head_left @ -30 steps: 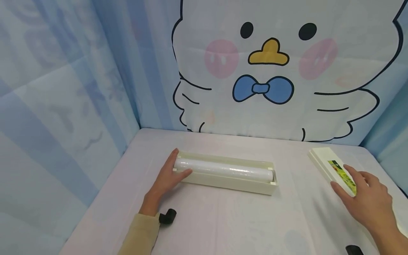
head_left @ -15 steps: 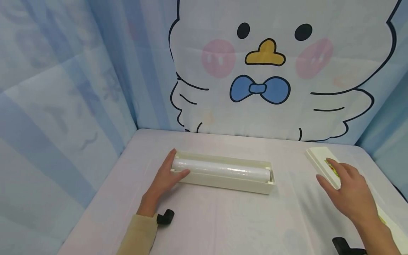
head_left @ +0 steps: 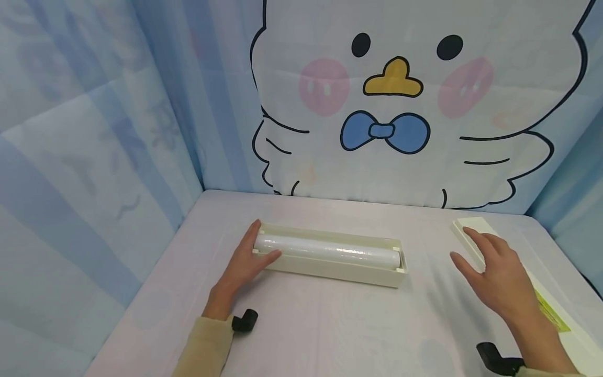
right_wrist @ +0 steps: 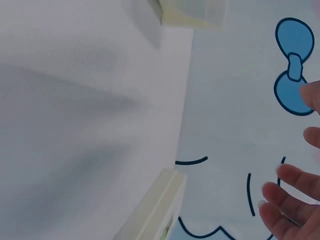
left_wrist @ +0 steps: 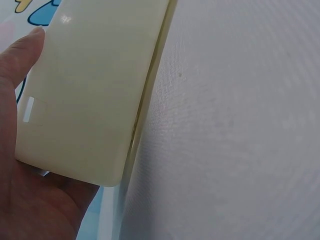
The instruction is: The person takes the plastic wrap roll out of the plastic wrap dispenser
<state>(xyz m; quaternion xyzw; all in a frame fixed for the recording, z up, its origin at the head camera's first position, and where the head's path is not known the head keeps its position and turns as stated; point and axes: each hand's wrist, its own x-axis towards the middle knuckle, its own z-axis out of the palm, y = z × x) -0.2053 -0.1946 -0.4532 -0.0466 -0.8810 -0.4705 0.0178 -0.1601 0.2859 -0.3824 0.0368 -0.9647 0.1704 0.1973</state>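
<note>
A cream plastic box [head_left: 330, 271] sits on the table with a roll of cling film [head_left: 330, 250] lying lengthwise in it. My left hand [head_left: 242, 262] holds the box's left end, thumb over the front rim and fingers around the end. Up close in the left wrist view, the smooth box wall [left_wrist: 90, 100] shows between thumb and fingers. On the right lies a long cream lid [head_left: 579, 330] with a yellow-green label, partly hidden by my right hand [head_left: 501, 280]. That hand holds nothing, its fingers spread above the lid.
A white cloth covers the table [head_left: 358, 324]. Behind it hangs a curtain [head_left: 386, 173] with a cartoon face and blue bow tie; another curtain [head_left: 94, 157] borders the left side. A black wrist mount [head_left: 499, 358] projects beside the right wrist.
My right hand has moved left along the lid, uncovering its label and near part. The left hand, box and lid have stayed put; the view shifted slightly.
</note>
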